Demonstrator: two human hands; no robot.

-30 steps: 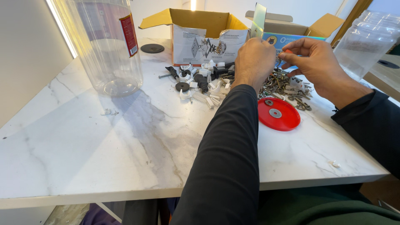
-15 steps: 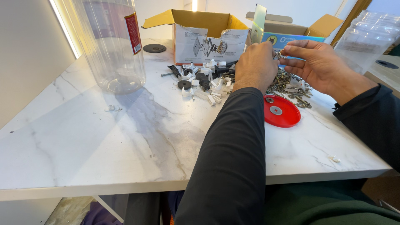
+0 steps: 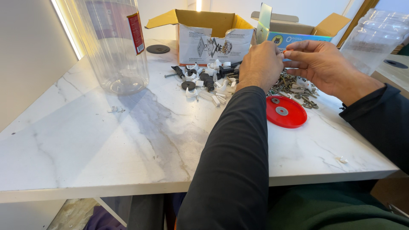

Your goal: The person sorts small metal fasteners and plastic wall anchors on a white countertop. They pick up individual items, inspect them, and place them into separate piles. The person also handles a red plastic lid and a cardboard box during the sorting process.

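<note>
On the near part of the white marble table (image 3: 106, 140) a red lid (image 3: 286, 111) lies flat just below the brown metal hardware pile (image 3: 296, 87). Above that pile, the left hand (image 3: 260, 66) is curled closed and the right hand (image 3: 321, 61) pinches its fingertips toward it, apparently sharing some small piece I cannot make out. Farther back sit white clips (image 3: 208, 85), a clear plastic jar (image 3: 113, 42) and an open cardboard box (image 3: 208, 32); a slipped pinch could drop the piece into the pile, where I judge it would be hard to find.

Single view, head-worn camera: looks forward and down over the white marble bench (image 3: 106, 140), close above the person's own forearms.
</note>
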